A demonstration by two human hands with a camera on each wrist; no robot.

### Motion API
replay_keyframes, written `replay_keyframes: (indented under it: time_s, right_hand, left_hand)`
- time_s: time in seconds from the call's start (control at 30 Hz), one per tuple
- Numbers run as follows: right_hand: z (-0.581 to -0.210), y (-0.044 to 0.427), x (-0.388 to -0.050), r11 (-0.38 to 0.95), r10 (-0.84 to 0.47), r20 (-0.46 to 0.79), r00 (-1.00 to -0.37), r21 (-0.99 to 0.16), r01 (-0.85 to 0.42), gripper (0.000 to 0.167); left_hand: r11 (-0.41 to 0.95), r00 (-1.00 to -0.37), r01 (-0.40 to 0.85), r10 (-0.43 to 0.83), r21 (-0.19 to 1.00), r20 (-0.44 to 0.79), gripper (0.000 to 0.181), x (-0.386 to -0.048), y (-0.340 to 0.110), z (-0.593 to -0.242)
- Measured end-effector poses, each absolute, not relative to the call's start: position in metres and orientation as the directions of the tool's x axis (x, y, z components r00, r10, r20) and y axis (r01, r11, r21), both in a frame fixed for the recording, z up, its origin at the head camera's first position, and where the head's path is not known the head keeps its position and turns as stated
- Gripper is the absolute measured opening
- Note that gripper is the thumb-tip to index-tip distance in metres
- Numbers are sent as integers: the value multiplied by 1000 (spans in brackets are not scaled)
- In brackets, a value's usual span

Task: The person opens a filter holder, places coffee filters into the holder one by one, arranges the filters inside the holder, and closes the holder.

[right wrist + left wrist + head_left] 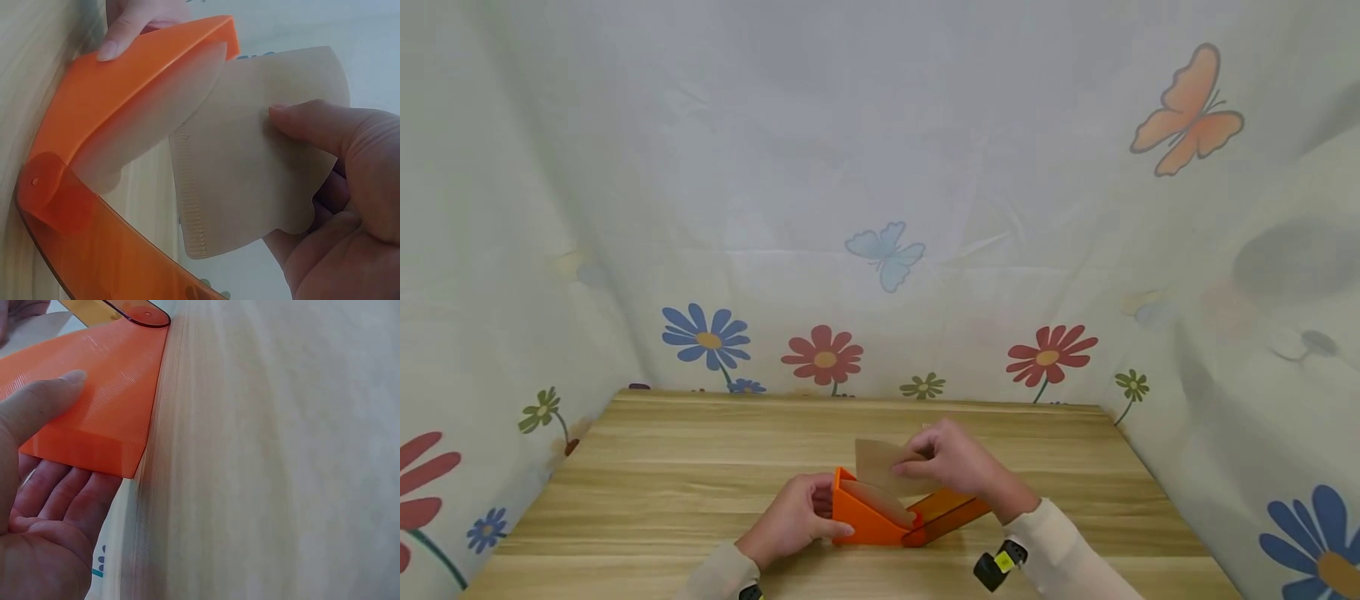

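An orange coffee filter holder (868,518) stands on the wooden table, its see-through amber lid (951,510) swung out to the right. My left hand (797,515) grips the holder's left end, the thumb lying on the near side and the other fingers at the end and behind. Between thumb and fingers, my right hand (951,460) pinches a brown paper coffee filter (250,150) with a crimped edge, just above the holder. More brown filter paper (150,119) sits inside the holder, partly sticking out of its opening. In the left wrist view the holder's smooth side (94,406) shows under the thumb.
The wood-grain table (700,442) stretches behind and to both sides of the hands. A pale curtain (760,183) printed with flowers and butterflies hangs around its back and sides. A black band with a yellow tag (1003,562) is on the right wrist.
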State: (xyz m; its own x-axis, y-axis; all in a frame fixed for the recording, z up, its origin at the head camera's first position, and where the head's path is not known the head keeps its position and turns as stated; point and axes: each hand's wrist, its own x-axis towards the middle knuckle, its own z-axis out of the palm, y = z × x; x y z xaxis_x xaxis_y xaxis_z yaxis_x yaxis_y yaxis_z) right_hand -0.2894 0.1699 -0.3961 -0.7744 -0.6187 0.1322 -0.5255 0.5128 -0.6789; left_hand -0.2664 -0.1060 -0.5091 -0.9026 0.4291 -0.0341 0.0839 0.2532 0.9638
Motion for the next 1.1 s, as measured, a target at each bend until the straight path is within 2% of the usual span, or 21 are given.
replay_keyframes:
  time_s: [0.27, 0.73, 1.1]
  right_hand:
    - [-398, 164, -286, 512, -626, 86, -775, -704, -492, 5]
    - [-406, 153, -283, 520, -649, 99, -755, -667, -534, 9]
    - [-411, 151, -281, 540, -650, 43, -759, -676, -501, 12]
  left_hand:
    - [249, -903, 101, 429, 963, -17, 48, -267, -107, -511]
    - [236, -899, 110, 439, 966, -5, 44, -267, -107, -511]
    - [224, -897, 111, 443, 968, 1, 44, -267, -107, -513]
